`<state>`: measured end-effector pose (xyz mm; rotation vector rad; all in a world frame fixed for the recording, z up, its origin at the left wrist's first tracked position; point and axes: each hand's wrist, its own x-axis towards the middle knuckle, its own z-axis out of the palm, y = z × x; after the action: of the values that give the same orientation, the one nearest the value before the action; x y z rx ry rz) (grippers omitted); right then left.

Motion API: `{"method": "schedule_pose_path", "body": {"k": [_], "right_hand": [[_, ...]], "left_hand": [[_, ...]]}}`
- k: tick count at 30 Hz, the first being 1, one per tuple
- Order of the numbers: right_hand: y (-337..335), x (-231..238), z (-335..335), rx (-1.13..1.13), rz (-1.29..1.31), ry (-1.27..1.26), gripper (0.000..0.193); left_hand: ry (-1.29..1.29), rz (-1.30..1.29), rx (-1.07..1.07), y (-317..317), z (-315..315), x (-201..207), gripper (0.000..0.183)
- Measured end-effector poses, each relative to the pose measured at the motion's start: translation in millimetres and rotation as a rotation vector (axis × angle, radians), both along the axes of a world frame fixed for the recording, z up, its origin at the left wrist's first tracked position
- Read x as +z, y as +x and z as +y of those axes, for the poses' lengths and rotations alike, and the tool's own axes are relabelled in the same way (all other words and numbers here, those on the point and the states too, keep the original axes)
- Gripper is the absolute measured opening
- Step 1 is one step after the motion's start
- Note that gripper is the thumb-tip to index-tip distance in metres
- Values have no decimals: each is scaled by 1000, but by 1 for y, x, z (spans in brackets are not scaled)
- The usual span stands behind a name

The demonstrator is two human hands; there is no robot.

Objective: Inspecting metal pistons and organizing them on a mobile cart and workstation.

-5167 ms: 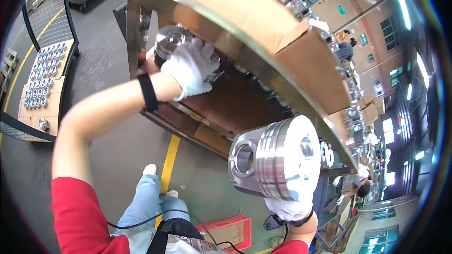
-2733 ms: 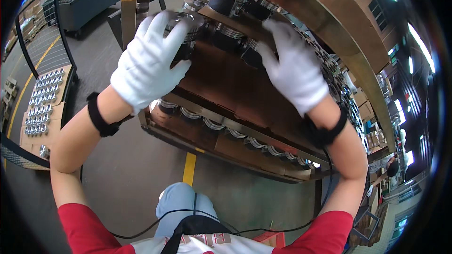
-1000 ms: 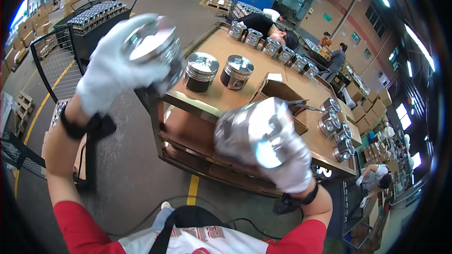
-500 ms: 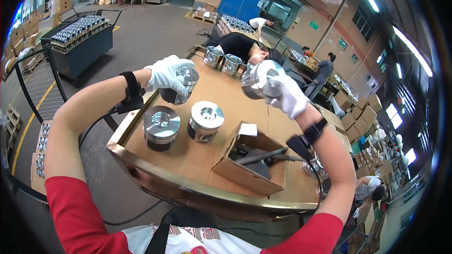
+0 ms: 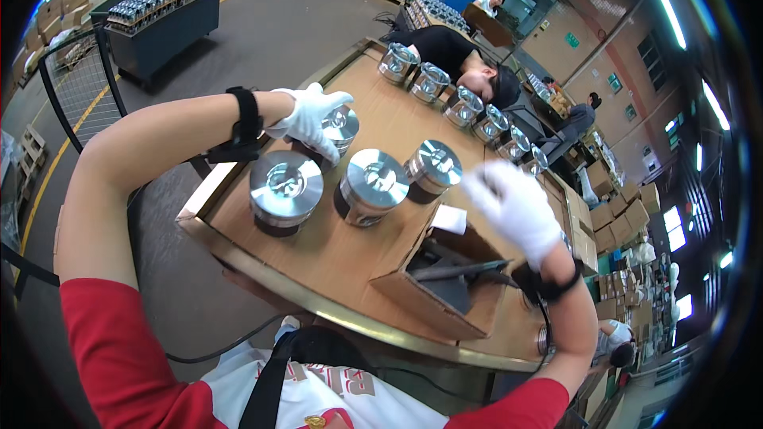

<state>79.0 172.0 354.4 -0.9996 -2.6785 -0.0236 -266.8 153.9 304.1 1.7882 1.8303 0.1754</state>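
R hand (image 5: 520,210): half a sec ago held a piston (image 5: 435,163), now holds nothing; blurry white glove, fingers loosely parted, mid-air. That load's down, hand's free.
Box (image 5: 433,306): nearer side of R hand; open, creased brown cardboard, dark long-handled items (image 5: 457,270) inside, kind unclear; white slip (image 5: 451,219) at far edge.
Counter (image 5: 318,258): beneath both hands; smooth tan board, shiny metal edging.
Just-set piston: upright, just L of R hand, apart from it; round, machined silver crown w/ dished centre, dark lower skirt.
Two more pistons (image 5: 286,184): upright, nearer side of L hand, same metal; group's now 4 incl. L hand's.
L hand (image 5: 306,117): fingers & thumb spread round its piston (image 5: 342,121), touching; can't tell if gripping. Base hidden.
Far row (image 5: 465,107): approx 6 pistons, well beyond both hands, nr co-worker (image 5: 435,49) in black.
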Motion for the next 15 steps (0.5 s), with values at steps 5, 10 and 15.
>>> {"method": "schedule_pose_path", "body": {"k": [5, 10, 15], "right_hand": [[22, -52, -144, -114, -454, 8, 26], [76, -71, -136, -297, -436, 235, 22], [52, -77, -169, -243, -115, 599, 40]], "left_hand": [[-27, -448, 72, -7, -14, 0, 104], [759, -94, -209, -10, -102, 13, 61], [904, 66, -375, -23, -218, -48, 59]]}}
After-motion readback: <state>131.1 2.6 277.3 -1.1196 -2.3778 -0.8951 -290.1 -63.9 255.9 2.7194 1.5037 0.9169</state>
